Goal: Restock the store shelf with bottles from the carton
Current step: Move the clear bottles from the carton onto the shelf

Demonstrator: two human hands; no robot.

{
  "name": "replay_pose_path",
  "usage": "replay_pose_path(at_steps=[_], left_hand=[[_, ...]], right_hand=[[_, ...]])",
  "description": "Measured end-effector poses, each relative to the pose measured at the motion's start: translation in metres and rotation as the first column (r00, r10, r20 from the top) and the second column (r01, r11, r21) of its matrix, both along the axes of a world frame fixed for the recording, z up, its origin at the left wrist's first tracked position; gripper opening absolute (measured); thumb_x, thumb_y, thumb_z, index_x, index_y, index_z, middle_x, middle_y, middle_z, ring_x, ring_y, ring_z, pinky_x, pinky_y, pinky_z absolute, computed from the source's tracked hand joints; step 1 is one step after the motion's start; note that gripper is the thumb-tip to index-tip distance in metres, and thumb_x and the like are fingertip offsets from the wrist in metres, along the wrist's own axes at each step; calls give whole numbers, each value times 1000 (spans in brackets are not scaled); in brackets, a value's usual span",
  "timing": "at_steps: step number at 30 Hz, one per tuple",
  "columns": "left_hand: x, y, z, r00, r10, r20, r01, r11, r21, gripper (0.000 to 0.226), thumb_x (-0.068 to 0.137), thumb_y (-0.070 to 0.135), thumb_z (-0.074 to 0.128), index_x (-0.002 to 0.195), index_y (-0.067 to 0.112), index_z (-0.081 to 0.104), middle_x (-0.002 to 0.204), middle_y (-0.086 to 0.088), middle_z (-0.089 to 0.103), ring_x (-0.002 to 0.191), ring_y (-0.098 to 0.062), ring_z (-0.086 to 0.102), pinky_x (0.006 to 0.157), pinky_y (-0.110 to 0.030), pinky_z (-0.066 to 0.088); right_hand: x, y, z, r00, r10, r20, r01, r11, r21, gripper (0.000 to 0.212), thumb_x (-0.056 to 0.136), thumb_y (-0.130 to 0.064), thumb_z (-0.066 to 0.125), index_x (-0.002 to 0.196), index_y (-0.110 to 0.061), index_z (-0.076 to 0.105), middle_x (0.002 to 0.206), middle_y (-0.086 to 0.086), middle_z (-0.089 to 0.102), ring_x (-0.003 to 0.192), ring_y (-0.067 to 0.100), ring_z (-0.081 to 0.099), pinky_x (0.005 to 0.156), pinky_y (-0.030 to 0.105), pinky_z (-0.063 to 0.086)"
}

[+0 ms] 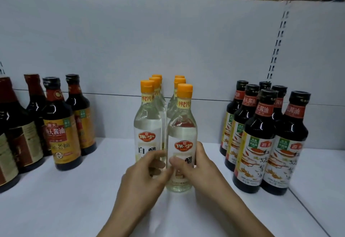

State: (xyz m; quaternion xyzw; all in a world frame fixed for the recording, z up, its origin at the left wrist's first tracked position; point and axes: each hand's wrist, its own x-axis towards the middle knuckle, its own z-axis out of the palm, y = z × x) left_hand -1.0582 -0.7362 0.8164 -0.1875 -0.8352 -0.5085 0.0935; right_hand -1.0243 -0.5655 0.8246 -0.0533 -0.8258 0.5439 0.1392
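Observation:
Several clear vinegar bottles with orange caps stand in two rows on the white shelf (74, 208). My right hand (194, 169) grips the front right vinegar bottle (182, 134) near its base, thumb across the label. My left hand (145, 177) holds the lower part of the front left vinegar bottle (147, 130), its fingers curled round the bottle and its thumb close to my right thumb. Both front bottles stand upright on the shelf, side by side. The carton is not in view.
Dark soy sauce bottles with yellow-orange labels (61, 134) stand grouped at the left. More dark soy sauce bottles with white labels (261, 143) stand at the right. The white back panel (168, 40) closes the shelf behind, with a slotted upright (280, 36) at the right.

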Motion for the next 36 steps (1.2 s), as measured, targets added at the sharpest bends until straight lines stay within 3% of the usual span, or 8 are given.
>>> replay_pose_path(at_steps=[5, 10, 12, 14, 17, 23, 30, 36], left_hand=[[-8, -12, 11, 974, 214, -74, -203, 969, 142, 26, 87, 43, 74, 89, 30, 52, 79, 7, 63, 77, -7, 62, 63, -28, 47], [-34, -12, 12, 987, 160, 36, -162, 984, 79, 90, 77, 59, 77, 148, 32, 29, 139, -1, 44, 129, -21, 49, 100, -45, 52], [-44, -9, 13, 993, 74, 87, -83, 991, 104, 99, 71, 62, 80, 151, 38, 27, 145, 2, 43, 133, -21, 49, 106, -50, 51], [-54, -6, 7, 992, -27, 125, 5, 984, 176, 90, 66, 67, 82, 140, 46, 35, 134, 9, 55, 122, -16, 60, 96, -43, 58], [-52, -3, 1, 985, -131, 110, 103, 968, 229, 67, 83, 48, 76, 134, 44, 32, 124, 20, 60, 107, -2, 65, 78, -16, 54], [-48, -5, -2, 987, -139, 81, 118, 967, 227, 64, 87, 52, 66, 138, 46, 28, 120, 27, 63, 103, 3, 66, 77, -18, 52], [-49, -8, -4, 984, -152, 97, 126, 963, 239, 73, 79, 63, 62, 142, 48, 28, 119, 28, 65, 100, 5, 67, 74, -13, 52], [-51, -6, -5, 971, -221, 88, 187, 938, 293, 73, 81, 57, 63, 143, 47, 26, 120, 31, 63, 98, 15, 66, 69, -7, 53]], right_hand=[[-6, -3, 0, 1000, -15, 17, 15, 1000, -18, 52, 85, -57, 72, 125, -42, 41, 118, -20, 68, 109, 8, 68, 102, 41, 54], [-9, -3, -10, 997, 8, 77, -12, 999, 45, 66, 80, -58, 75, 127, -42, 32, 128, -18, 63, 117, 10, 64, 104, 43, 53], [-12, -3, -15, 997, 3, 82, -8, 998, 56, 73, 75, -63, 76, 128, -43, 30, 133, -17, 60, 120, 11, 63, 105, 44, 53], [-16, -1, -19, 998, -10, 68, 6, 998, 62, 86, 64, -74, 73, 133, -47, 27, 137, -16, 57, 124, 11, 61, 106, 46, 52], [-24, 1, -22, 998, -8, 67, 3, 998, 66, 97, 61, -77, 73, 139, -55, 20, 142, -12, 51, 130, 14, 56, 108, 48, 51], [-44, 6, -22, 992, 17, 125, -26, 997, 76, 131, 46, -93, 70, 152, -47, 9, 150, -6, 46, 134, 17, 54, 108, 46, 52], [-49, 5, -24, 995, 36, 94, -44, 996, 84, 95, 61, -85, 71, 136, -46, 28, 140, -9, 54, 125, 13, 60, 103, 43, 55], [-50, 8, -28, 998, 52, 48, -56, 994, 98, 94, 65, -83, 70, 141, -47, 28, 138, -16, 56, 123, 9, 62, 104, 43, 55]])
